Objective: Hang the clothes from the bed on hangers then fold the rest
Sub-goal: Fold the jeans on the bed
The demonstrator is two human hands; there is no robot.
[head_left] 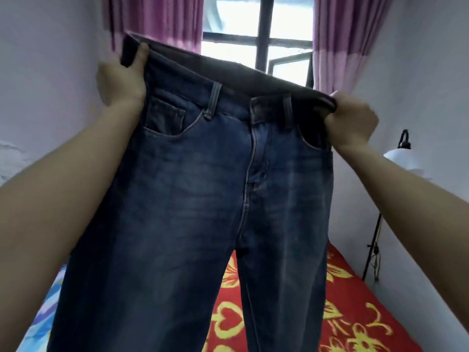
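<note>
Jeans [193, 199]: one pair, with two belt loops [215, 100] showing. Grips: two, the left grip [121, 80] and the right grip [351, 120]. Curtains: two, a left curtain [162, 19] and a right curtain [337, 34]; window [264, 34], one; bed [355, 313], one; lamp [403, 153], one, past the bed's right edge; blue printed cloth [43, 321], one, at its left edge.

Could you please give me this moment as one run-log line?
jeans: held up, front to camera, legs over bed | left hand: grips waistband | right hand: grips waistband
</note>
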